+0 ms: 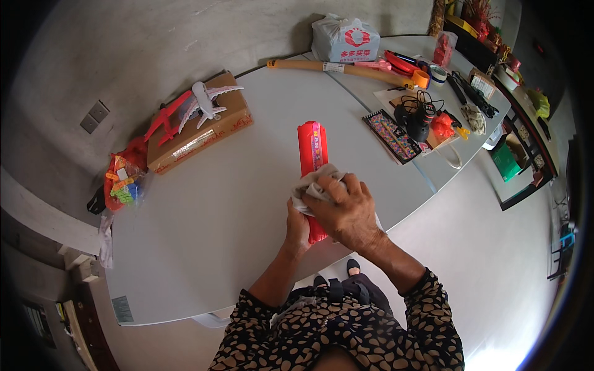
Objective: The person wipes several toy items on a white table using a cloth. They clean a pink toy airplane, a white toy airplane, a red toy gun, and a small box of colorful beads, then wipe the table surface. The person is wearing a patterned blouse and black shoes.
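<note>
A long red plastic case-like object (312, 145) with a colourful printed strip points away from me over the near part of the table. My left hand (297, 226) grips its lower left side; some of those fingers are hidden by the object and cloth. A crumpled pale cloth (306, 191) is bunched in my right hand (349, 207), whose fingers are closed on it. The cloth presses against the middle of the red object and covers that part. Below my hands, the red object's near end shows between my wrists.
At left on the grey table (204, 247) lies a cardboard box (216, 127) bearing a white toy plane (203, 102) and a red toy plane (166, 117). A cardboard tube (352, 71), a white plastic bag (346, 40), a patterned notebook (391, 136) and cables stand farther back and right.
</note>
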A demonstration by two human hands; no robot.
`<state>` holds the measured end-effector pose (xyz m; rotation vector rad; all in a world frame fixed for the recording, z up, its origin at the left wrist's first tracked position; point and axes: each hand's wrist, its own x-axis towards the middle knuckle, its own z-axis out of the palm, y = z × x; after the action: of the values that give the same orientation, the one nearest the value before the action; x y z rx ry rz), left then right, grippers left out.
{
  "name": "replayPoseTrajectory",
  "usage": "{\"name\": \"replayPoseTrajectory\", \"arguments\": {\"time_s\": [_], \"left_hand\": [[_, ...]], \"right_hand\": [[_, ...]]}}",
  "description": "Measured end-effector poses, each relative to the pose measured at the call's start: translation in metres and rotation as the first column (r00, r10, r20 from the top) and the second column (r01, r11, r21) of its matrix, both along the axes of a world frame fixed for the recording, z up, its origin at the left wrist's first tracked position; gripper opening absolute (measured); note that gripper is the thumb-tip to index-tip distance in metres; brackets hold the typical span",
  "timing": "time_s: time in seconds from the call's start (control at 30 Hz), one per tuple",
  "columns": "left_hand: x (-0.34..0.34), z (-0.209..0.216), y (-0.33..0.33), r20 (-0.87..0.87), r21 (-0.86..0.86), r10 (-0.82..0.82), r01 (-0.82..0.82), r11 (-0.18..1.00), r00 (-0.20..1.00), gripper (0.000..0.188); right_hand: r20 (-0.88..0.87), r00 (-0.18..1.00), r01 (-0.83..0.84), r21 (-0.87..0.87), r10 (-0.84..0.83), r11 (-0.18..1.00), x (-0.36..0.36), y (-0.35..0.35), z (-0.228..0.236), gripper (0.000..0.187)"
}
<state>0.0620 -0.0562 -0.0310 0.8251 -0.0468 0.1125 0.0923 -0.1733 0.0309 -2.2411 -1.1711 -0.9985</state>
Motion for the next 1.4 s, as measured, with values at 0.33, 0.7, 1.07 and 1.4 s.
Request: {"name": "replayPoseTrajectory", "arguments": {"time_s": [0.33, 0.7, 1.07, 1.4], "left_hand": [[0.002, 0.018, 0.000, 0.282, 0.469, 0.118, -0.244, 0.849, 0.952, 0.065], [-0.003, 0.018, -0.008, 0.212, 0.556, 0.232, -0.312, 0.770, 0.949, 0.056], [0.004, 0.013, -0.007, 0.667, 0.715, 0.165, -0.686, 0.136, 0.727, 0.075], [0.009, 0.005, -0.004, 0.754, 0.653, 0.120, -0.757, -0.025, 0.646, 0.070]], "right_hand": [[-0.029, 0.994, 0.108, 0.377, -0.105, 0.920, 0.056, 0.006, 0.046, 0.034], [-0.054, 0.998, -0.021, 0.234, 0.034, 0.972, 0.016, -0.010, 0.024, 0.034], [-0.514, 0.776, 0.120, 0.690, 0.366, 0.714, 0.080, -0.039, 0.050, 0.023], [-0.687, 0.264, 0.089, 0.716, 0.676, 0.693, 0.074, -0.079, 0.035, 0.040]]}}
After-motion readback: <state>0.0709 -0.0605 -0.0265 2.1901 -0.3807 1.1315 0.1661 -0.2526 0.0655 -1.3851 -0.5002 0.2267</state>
